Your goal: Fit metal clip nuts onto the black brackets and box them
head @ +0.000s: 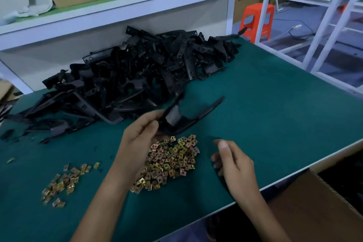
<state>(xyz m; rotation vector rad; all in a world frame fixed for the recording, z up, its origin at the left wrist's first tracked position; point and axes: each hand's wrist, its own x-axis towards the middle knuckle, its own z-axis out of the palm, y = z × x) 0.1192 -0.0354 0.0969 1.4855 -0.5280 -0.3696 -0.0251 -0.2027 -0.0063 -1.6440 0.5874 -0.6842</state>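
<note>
My left hand (137, 133) grips one black bracket (184, 118) by its left end and holds it just above the green table, over the far edge of a heap of brass-coloured clip nuts (170, 161). My right hand (231, 161) hovers to the right of that heap with its fingers loosely curled; whether it holds a nut is hidden. A big pile of black brackets (137, 76) fills the back of the table. A second, smaller scatter of clip nuts (64, 180) lies at the front left.
An open cardboard box (318, 208) stands below the table's front right edge. A white shelf (125, 6) with a cardboard box and a water bottle runs behind the pile. An orange stool (257, 19) and a white rack frame stand at the right.
</note>
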